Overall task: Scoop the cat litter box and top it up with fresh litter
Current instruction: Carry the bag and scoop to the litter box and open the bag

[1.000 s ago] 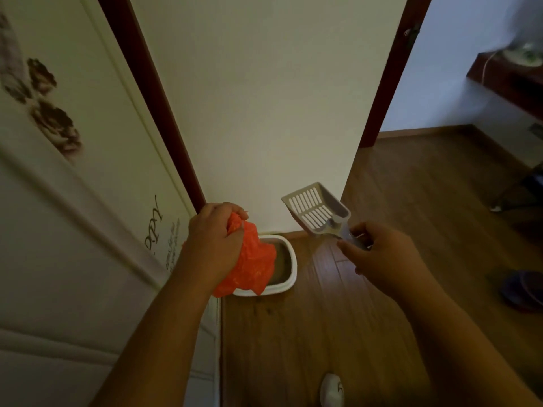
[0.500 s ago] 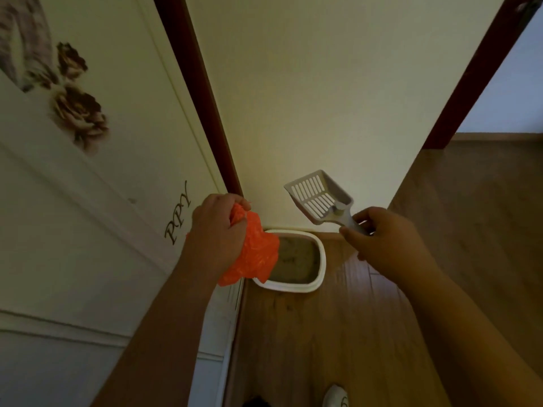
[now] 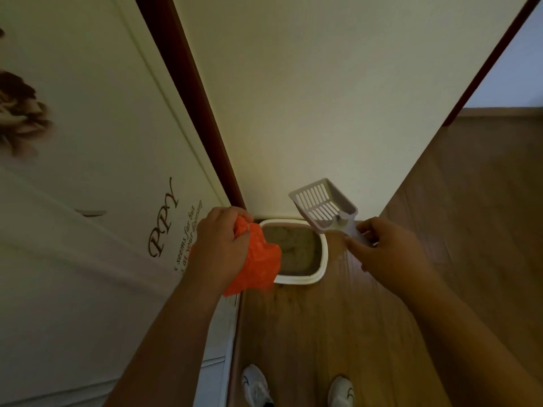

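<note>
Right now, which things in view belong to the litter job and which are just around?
Job:
- white slotted plastic litter scoop, gripped by the right hand
- crumpled orange plastic bag, gripped by the left hand
- white-rimmed litter box on the floor, holding litter

Just around:
- white door with brown lettering
- white shoes

I see the litter box (image 3: 322, 254) on the wooden floor, tucked into the corner against the wall: a white rounded-rectangle tray filled with grey-tan litter (image 3: 296, 248), its surface uneven. The litter scoop (image 3: 323, 205) is pale grey plastic with a slotted bottom and raised sides, held up above the box's far right corner, pan tilted toward the wall. An orange plastic bag (image 3: 255, 259), crumpled, hangs over the box's left edge.
</note>
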{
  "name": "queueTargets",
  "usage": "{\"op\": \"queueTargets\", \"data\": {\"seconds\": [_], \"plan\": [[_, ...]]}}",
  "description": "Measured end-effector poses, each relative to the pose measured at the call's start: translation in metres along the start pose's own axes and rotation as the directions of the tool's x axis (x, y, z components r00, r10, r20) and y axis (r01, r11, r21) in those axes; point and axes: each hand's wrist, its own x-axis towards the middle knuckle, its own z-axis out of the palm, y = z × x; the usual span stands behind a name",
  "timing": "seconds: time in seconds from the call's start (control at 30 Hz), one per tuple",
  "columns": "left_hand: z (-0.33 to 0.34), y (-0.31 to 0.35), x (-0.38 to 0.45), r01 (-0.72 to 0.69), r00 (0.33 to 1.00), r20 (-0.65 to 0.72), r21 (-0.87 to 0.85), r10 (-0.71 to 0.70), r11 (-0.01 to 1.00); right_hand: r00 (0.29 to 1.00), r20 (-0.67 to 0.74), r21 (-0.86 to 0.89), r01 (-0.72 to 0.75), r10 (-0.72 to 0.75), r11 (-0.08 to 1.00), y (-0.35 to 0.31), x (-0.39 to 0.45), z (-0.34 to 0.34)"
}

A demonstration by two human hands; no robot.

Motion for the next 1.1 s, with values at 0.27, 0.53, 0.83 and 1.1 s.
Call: {"op": "queueTargets", "data": {"seconds": [0.27,0.53,0.83,1.1], "plan": [[0.039,-0.061,0.043,0.008,0.998,0.064,0.069,-0.013,0.998,0.999,0.032,-0.014,0.001,-0.001,1.000,0.028,0.037,0.057],[0.125,-0.122,0.047,0.070,0.993,0.088,0.069,-0.076,0.995,0.990,0.121,0.004,-0.072,0.071,0.997,0.102,0.080,0.126],[0.270,-0.217,0.059,0.109,0.969,0.215,0.074,-0.123,0.991,0.984,0.134,0.019,-0.122,0.119,0.992,0.223,0.126,0.228],[0.398,-0.312,0.084,0.072,0.964,0.252,0.052,-0.083,0.996,0.971,0.085,0.058,-0.227,0.221,0.972,0.349,0.171,0.335]]}}
